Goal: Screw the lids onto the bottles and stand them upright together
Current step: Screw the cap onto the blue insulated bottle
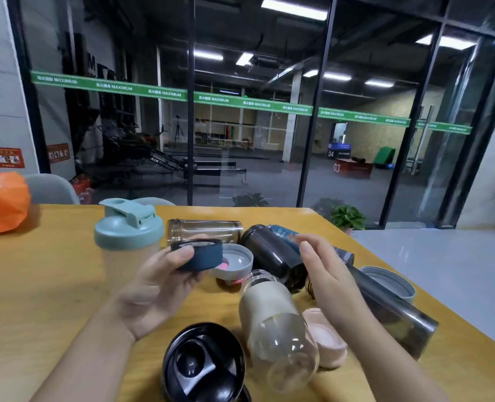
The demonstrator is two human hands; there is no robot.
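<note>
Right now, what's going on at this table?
A person is sorting bottles and lids on a yellow wooden table. The left hand grips a dark blue round lid; the right hand hovers open over a black bottle lying on its side. Only the clear shaker with a mint-green lid stands upright and capped; the other bottles lie uncapped.
</note>
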